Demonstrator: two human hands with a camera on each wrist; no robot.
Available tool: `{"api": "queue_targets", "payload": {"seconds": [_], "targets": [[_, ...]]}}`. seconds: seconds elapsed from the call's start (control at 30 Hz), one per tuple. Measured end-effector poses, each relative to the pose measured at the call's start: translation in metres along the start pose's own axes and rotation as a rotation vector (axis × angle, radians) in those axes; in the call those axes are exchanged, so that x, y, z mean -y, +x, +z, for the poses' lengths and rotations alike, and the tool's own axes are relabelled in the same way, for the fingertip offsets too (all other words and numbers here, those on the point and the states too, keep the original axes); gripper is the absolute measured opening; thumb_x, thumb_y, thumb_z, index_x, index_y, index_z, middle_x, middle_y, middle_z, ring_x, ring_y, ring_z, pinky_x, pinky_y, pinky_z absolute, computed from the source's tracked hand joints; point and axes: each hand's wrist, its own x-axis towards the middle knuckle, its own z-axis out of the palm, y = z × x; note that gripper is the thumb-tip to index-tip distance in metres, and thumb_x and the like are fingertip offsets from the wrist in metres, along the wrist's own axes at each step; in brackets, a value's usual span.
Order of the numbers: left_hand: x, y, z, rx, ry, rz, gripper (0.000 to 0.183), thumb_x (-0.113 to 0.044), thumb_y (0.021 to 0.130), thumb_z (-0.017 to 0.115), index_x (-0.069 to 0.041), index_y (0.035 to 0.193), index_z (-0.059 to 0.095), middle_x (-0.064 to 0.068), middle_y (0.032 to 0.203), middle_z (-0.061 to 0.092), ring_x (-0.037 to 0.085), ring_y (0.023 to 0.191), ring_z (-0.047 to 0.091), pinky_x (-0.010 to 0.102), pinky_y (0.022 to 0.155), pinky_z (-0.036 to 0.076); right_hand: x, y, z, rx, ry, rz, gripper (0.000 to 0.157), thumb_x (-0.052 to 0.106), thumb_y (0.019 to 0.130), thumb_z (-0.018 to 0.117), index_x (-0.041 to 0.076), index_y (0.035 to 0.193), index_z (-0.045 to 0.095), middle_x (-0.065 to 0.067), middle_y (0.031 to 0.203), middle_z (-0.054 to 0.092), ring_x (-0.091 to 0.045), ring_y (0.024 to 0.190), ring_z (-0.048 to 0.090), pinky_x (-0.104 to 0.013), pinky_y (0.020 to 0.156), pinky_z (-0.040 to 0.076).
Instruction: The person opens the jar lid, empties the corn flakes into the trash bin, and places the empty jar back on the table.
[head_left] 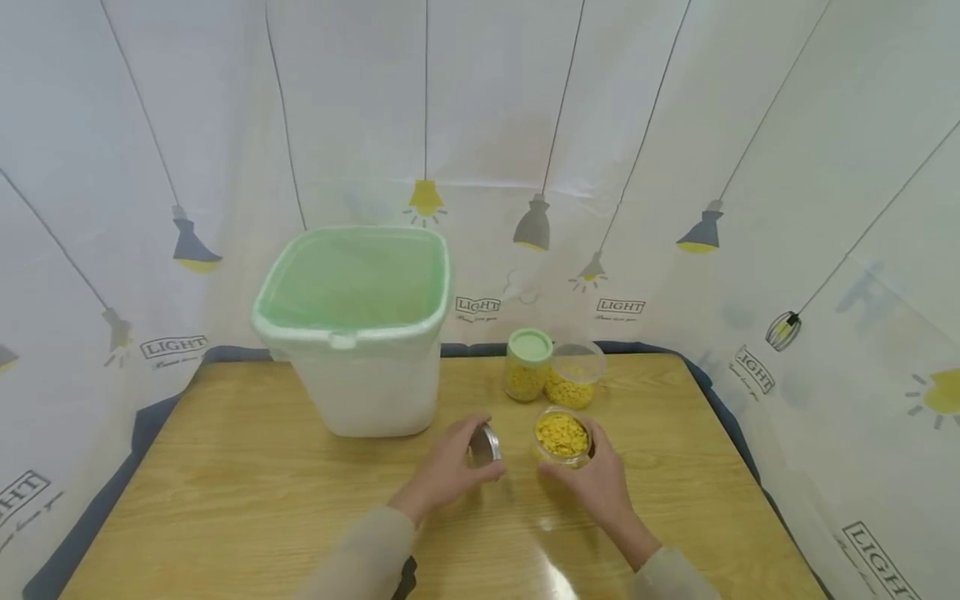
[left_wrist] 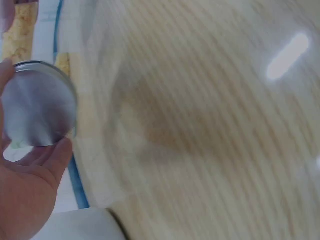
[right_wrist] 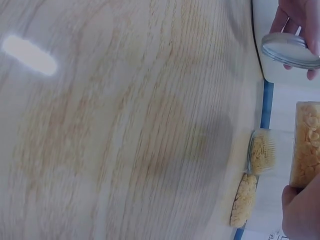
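My left hand [head_left: 450, 467] pinches a round silver lid [head_left: 484, 445] by its edge, thumb on one side and fingers on the other. In the left wrist view the lid [left_wrist: 42, 107] stands tilted, its flat grey face towards the camera. My right hand [head_left: 600, 479] grips a clear jar [head_left: 561, 457] from the side. This jar is uncovered and full of yellow flakes [head_left: 562, 433]. In the right wrist view the jar [right_wrist: 306, 145] is held up over the table, with the lid apart from it.
Behind the held jar stand a green-lidded jar of yellow flakes [head_left: 528, 367] and a clear tub of flakes [head_left: 572, 385] with a translucent top. A large white bin with a green lid [head_left: 356, 333] stands at the back left. A printed curtain [head_left: 480, 125] surrounds the wooden table [head_left: 247, 467].
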Motion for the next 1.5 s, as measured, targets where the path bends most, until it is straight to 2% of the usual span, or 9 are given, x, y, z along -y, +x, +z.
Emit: {"api": "queue_targets", "payload": {"seconds": [0.23,0.4,0.57,0.73,0.9,1.07,1.3,1.4,1.5], "targets": [[0.007,0.011,0.016,-0.054,-0.122,-0.069,0.086,-0.057,0.076,0.075,-0.018,0.144,0.040,0.005,0.142,0.051,0.028,0.129,0.051,0.049,0.109,0.043,-0.001,0.000,-0.003,0.020,-0.003,0.001,0.111,0.049,0.064,0.086,0.010,0.150,0.028,-0.012,0.153,0.038,-0.033,0.142,0.037,-0.050,0.116,0.034],[0.012,0.015,0.025,-0.073,-0.156,-0.124,0.084,-0.047,0.075,0.079,-0.016,0.143,0.040,0.010,0.143,0.052,0.029,0.135,0.046,0.052,0.115,0.035,-0.002,0.001,-0.004,0.015,-0.021,0.047,0.115,0.054,0.063,0.085,0.011,0.152,0.026,-0.013,0.156,0.034,-0.032,0.145,0.033,-0.049,0.118,0.031],[0.017,0.016,0.031,-0.084,-0.154,-0.140,0.083,-0.044,0.074,0.081,-0.014,0.140,0.041,0.012,0.138,0.054,0.030,0.129,0.050,0.052,0.113,0.036,-0.003,0.001,-0.003,-0.001,-0.039,0.071,0.116,0.054,0.062,0.086,0.010,0.151,0.027,-0.014,0.156,0.034,-0.033,0.145,0.032,-0.050,0.118,0.029],[0.023,0.017,0.037,-0.084,-0.094,-0.163,0.100,-0.050,0.071,0.082,-0.010,0.147,0.032,0.015,0.141,0.051,0.032,0.131,0.049,0.053,0.112,0.038,-0.006,0.001,-0.002,-0.005,-0.030,0.071,0.110,0.047,0.065,0.087,0.011,0.151,0.028,-0.013,0.155,0.036,-0.032,0.144,0.033,-0.050,0.118,0.029],[0.025,0.016,0.040,-0.071,0.046,-0.182,0.117,-0.051,0.069,0.083,-0.010,0.156,0.017,0.018,0.152,0.039,0.036,0.139,0.039,0.054,0.115,0.033,-0.007,0.002,-0.001,-0.014,-0.027,0.077,0.106,0.041,0.067,0.087,0.012,0.151,0.028,-0.012,0.155,0.037,-0.032,0.144,0.034,-0.050,0.118,0.030],[0.023,0.016,0.040,-0.116,0.164,-0.180,0.108,-0.046,0.072,0.083,-0.008,0.154,0.024,0.019,0.148,0.044,0.036,0.136,0.043,0.052,0.114,0.036,-0.008,0.002,0.000,-0.021,-0.026,0.072,0.106,0.042,0.066,0.088,0.011,0.149,0.031,-0.012,0.154,0.038,-0.032,0.143,0.035,-0.049,0.118,0.030],[0.022,0.017,0.040,-0.179,0.244,-0.176,0.088,-0.024,0.076,0.076,-0.009,0.151,0.033,0.019,0.141,0.053,0.036,0.131,0.048,0.052,0.111,0.038,-0.009,0.002,0.002,-0.030,-0.020,0.065,0.104,0.038,0.066,0.089,0.011,0.149,0.032,-0.012,0.153,0.038,-0.031,0.144,0.034,-0.048,0.119,0.029],[0.025,0.018,0.043,-0.138,0.260,-0.151,0.094,-0.029,0.074,0.078,-0.012,0.152,0.029,0.016,0.148,0.046,0.036,0.137,0.043,0.053,0.115,0.033,-0.010,0.002,0.002,-0.028,-0.024,0.067,0.105,0.039,0.066,0.089,0.011,0.149,0.031,-0.013,0.154,0.037,-0.031,0.144,0.033,-0.048,0.119,0.028],[0.026,0.020,0.047,-0.114,0.275,-0.116,0.103,-0.043,0.071,0.080,-0.013,0.153,0.027,0.016,0.150,0.043,0.035,0.138,0.041,0.053,0.116,0.032,-0.011,0.003,0.002,-0.025,-0.016,0.069,0.105,0.040,0.066,0.088,0.011,0.149,0.030,-0.012,0.154,0.037,-0.031,0.145,0.033,-0.048,0.119,0.028]]}}
